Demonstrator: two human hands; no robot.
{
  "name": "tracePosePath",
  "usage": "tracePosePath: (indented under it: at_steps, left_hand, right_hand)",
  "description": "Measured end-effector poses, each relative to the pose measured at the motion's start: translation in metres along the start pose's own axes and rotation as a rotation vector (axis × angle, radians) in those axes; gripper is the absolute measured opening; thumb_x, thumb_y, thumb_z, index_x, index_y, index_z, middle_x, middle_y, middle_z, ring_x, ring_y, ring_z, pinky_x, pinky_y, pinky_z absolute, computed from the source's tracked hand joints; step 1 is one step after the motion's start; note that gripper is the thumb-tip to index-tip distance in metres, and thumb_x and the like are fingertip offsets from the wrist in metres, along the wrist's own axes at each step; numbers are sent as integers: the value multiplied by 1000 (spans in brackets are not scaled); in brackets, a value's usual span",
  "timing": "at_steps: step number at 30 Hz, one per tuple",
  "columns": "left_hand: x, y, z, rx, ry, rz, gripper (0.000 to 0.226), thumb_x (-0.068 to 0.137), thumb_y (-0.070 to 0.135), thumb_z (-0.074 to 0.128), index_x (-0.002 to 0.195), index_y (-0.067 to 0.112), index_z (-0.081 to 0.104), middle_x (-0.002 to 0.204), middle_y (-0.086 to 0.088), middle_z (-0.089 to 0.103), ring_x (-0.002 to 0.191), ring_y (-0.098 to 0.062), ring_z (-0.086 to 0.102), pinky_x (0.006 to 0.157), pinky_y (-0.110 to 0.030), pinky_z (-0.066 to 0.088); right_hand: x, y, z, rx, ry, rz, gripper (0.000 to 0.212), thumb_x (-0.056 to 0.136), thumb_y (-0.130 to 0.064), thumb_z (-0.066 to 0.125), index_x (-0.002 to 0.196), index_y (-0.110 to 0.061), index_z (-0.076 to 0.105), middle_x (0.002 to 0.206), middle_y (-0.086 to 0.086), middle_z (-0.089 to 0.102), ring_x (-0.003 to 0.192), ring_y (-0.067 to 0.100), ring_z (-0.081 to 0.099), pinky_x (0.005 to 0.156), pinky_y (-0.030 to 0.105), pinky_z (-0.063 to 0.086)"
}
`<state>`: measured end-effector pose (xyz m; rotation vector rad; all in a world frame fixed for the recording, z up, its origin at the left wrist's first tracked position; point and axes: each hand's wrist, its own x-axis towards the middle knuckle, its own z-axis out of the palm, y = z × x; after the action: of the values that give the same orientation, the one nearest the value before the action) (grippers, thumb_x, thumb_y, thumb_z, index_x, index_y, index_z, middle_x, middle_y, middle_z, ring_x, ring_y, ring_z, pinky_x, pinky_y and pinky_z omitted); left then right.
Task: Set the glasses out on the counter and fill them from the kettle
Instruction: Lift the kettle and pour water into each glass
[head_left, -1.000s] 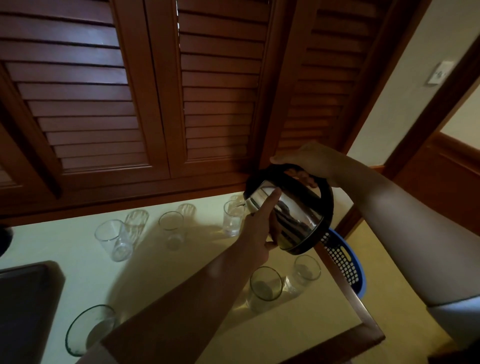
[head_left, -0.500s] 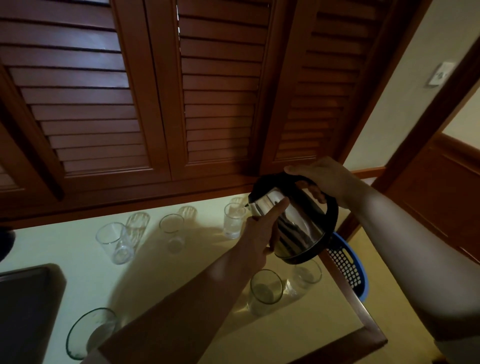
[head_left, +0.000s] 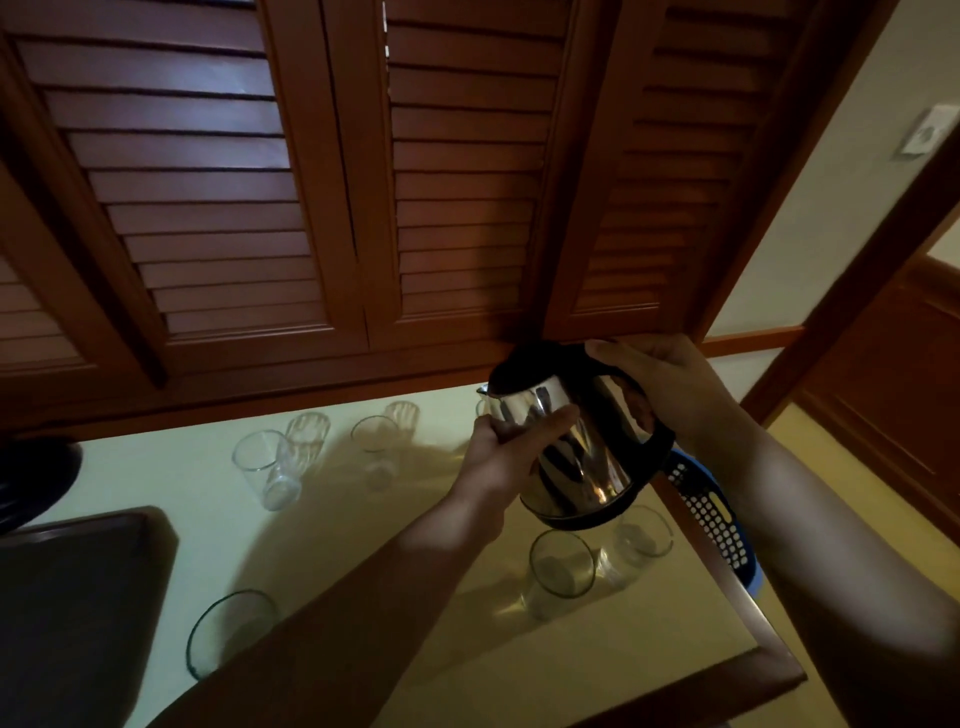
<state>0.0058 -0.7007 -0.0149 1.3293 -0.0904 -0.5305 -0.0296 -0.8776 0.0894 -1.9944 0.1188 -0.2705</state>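
Both hands' grip stays wrapped on the kettle (head_left: 576, 447), right hand (head_left: 670, 384) at handle, left hand (head_left: 504, 457) steadying; spout now raised level.

Mirror-bright steel kettle (head_left: 576, 452) with matt black plastic trim — clear glasses (head_left: 561, 574), smooth pale counter (head_left: 363, 525), louvred wood shutters (head_left: 457, 171).

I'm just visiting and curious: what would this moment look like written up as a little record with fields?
Setting: pale counter below brown louvred wooden shutters
Held item: shiny steel kettle with black handle, tilted, spout toward the shutters
Right hand: gripping the handle
Left hand: steadying the steel body
Glasses: several clear tumblers, one just under the kettle
Pouring: no stream visible
Beside counter: blue perforated basket
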Motion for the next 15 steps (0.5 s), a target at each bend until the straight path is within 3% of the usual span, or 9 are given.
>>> tracePosePath:
  at_steps: [2, 5, 7, 10, 12, 15]
  left_hand:
    - [-7, 1, -10, -28, 2, 8, 27, 92, 28, 82, 106, 5, 76, 69, 6, 77, 59, -2, 71, 62, -17, 53]
    - [-19, 4, -24, -49, 26, 1, 19, 93, 28, 81, 99, 11, 75, 60, 11, 72, 52, 2, 65, 66, -22, 50]
    - [-25, 6, -35, -61, 50, 0, 19, 92, 31, 81, 100, 15, 75, 65, 11, 75, 59, 1, 70, 72, -26, 51]
    - [-34, 11, -48, -87, 125, -15, 44, 82, 44, 89, 112, 16, 74, 93, 4, 84, 91, -10, 79, 88, -35, 57]
    - [-39, 12, -56, -114, 167, -59, 71, 69, 56, 92, 123, 16, 68, 109, -1, 83, 105, -18, 78, 94, -40, 58]
    - [-43, 12, -68, -180, 187, -96, 71, 72, 54, 92, 126, 18, 66, 115, -4, 82, 104, -18, 77, 82, -36, 58]
  right_hand:
    - [2, -5, 11, 8, -23, 5, 42, 94, -42, 72, 58, -22, 69, 46, -6, 58, 39, 7, 54, 59, 29, 46]
    - [6, -15, 28, -13, -55, 6, 57, 79, -64, 75, 62, -9, 71, 58, 15, 65, 52, 33, 62, 69, 45, 52]
    - [9, -22, 40, -12, -67, 15, 62, 86, -56, 76, 68, 3, 67, 57, 14, 63, 48, 29, 59, 61, 37, 51]
    - [13, -32, 56, -33, -118, 35, 50, 95, -42, 72, 62, -6, 64, 42, -7, 50, 34, 7, 45, 46, 19, 39]
    - [17, -37, 68, -75, -143, 36, 53, 95, -44, 72, 71, 3, 67, 41, -7, 48, 34, 8, 42, 46, 20, 37]
    - [20, -49, 85, -113, -176, 52, 54, 93, -47, 73, 65, -1, 68, 40, -3, 46, 33, 12, 40, 45, 25, 37]
